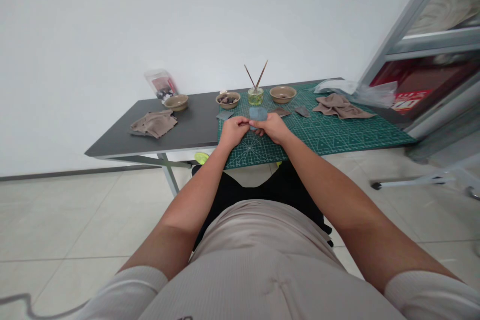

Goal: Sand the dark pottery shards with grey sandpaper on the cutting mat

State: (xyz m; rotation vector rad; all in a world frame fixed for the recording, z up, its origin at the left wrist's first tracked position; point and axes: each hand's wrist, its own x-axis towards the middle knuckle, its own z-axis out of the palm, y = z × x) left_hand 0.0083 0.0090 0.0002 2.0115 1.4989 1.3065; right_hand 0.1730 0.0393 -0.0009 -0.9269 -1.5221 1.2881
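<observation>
Both my hands meet over the green cutting mat [337, 135] on the dark table. My left hand [233, 131] is closed, its fingers pinching the edge of a small grey-blue piece [258, 113]. My right hand [274, 127] is also closed on the same piece from the right side. What the piece is made of I cannot make out. Just behind it stands a small glass jar [255, 95] with two thin sticks in it.
Three tan bowls [176, 102] [228, 99] [283, 94] line the table's back. Brown cloths lie at the left [154, 123] and right [341, 106]. Small flat pieces [302, 111] rest on the mat. A clear bag [162, 85] leans on the wall. A metal shelf [431, 45] stands right.
</observation>
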